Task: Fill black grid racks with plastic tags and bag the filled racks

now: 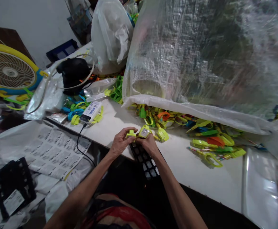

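My left hand pinches a small yellow-green plastic piece between thumb and fingers. Close beside it, my right hand is closed on a yellow-green plastic case with a pale, speckled face. Its fingers are partly hidden behind the wrist. Just right of that hand, another yellow-green plastic piece lies on the white table. Under both hands a black tray with rows of pale, rounded pieces sticks out over the table's front edge.
Colourful plastic pieces are heaped along the table beneath a large translucent bag. Left of my hands are a white power bank with a black cable and blue and yellow bands. A yellow fan stands far left, above printed sheets.
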Demonstrator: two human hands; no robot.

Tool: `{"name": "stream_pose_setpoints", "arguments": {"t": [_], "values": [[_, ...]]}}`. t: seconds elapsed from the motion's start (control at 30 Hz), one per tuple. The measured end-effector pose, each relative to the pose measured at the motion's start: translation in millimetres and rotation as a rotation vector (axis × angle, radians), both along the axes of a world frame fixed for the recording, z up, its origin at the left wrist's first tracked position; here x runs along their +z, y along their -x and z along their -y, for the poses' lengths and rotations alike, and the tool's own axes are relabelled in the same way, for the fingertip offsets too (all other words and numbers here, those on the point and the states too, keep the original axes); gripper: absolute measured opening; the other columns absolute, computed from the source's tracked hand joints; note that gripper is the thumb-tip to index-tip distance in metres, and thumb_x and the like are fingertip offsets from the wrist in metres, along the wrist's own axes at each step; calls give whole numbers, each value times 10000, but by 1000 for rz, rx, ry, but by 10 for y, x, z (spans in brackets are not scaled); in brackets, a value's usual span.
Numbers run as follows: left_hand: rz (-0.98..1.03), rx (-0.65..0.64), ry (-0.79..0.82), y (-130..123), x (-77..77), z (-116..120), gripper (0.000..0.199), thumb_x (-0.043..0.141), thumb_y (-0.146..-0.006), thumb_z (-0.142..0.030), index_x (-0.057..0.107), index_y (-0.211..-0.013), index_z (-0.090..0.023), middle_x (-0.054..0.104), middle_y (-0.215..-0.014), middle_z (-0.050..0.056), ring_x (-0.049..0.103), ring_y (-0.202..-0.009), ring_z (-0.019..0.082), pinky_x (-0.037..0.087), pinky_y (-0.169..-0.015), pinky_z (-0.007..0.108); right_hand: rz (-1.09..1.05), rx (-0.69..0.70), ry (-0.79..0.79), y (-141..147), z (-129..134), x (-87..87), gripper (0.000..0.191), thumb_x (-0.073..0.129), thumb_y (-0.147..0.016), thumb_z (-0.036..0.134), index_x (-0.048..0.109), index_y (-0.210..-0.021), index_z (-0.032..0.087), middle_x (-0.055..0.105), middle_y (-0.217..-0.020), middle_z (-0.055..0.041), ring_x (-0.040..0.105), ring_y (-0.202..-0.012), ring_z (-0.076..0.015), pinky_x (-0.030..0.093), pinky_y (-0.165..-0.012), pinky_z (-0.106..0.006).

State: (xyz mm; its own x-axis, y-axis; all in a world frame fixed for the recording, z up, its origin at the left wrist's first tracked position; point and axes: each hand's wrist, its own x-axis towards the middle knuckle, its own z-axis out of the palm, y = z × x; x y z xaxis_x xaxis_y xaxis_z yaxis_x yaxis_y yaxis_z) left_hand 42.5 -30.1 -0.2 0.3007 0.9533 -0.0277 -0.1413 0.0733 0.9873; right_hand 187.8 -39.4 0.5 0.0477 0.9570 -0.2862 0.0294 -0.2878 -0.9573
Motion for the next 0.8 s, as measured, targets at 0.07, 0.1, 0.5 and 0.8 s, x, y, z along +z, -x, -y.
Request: {"name": "stream_pose_setpoints", "arguments": {"t": [0.07,0.1,0.5,0.8], "values": [[-20,-11,-27,9,16,-3,399,728,-723,-402,641,-1035,-169,663,-1090,88,608,-973,190,460,-855,283,34,9,23,-60,-3,17,133,610,-510,249,611,-613,165,586,-574,22,507,-552,-132,400,-518,-233],[-28,-21,-33,13,21,-6,389,726,-726,-388,645,-1036,-168,664,-1100,91,606,-986,194,457,-864,285,64,11,32,-91,-7,28,141,612,-512,246,621,-626,164,598,-587,15,515,-560,-136,405,-524,-235],[-23,-1,-62,-73,14,-27,600,822,-608,-335,600,-1135,-155,669,-1116,105,645,-932,193,524,-779,255,744,270,-265,67,48,34,201,511,-694,204,649,-826,140,675,-802,-94,595,-690,-214,400,-617,-286],[-54,3,-174,-172,44,-33,594,804,-620,-297,577,-1153,-168,665,-1050,81,651,-905,173,543,-687,220,1184,317,-8,-659,136,162,249,458,-802,87,671,-917,145,635,-991,-125,630,-816,-208,414,-674,-283]]}}
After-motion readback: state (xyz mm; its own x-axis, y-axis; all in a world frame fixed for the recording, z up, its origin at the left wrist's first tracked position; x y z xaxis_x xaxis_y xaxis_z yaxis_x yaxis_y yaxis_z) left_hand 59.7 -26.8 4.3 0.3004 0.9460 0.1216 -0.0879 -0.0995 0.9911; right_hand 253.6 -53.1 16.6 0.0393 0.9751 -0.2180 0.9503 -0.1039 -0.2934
